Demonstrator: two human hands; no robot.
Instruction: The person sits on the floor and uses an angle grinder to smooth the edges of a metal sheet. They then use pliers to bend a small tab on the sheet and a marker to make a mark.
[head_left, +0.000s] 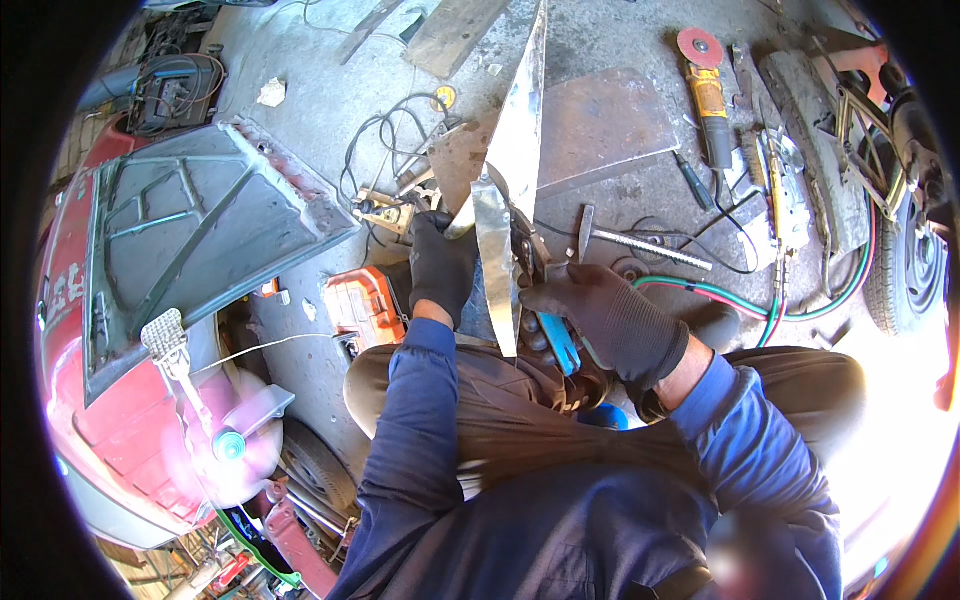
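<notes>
Seated low over the floor, I hold a long, pointed piece of bright sheet metal point(520, 130) upright in front of me. My left hand point(443, 262), in a black glove, is closed on its left edge. A narrow strip point(494, 255) of the metal bends toward me between my hands. My right hand point(625, 320), also gloved, is wrapped round metal snips with blue handles point(560, 345). The snips' dark jaws lie against the right side of the sheet; how far they are apart is hidden.
A flat metal plate point(610, 125) lies beyond my hands. To the right are a hammer point(645, 247), an angle grinder point(708, 105), green and red hoses point(700, 287) and a wheel point(910, 245). On the left are an orange case point(365, 305), a dark car panel point(205, 215) and a spinning fan point(229, 445).
</notes>
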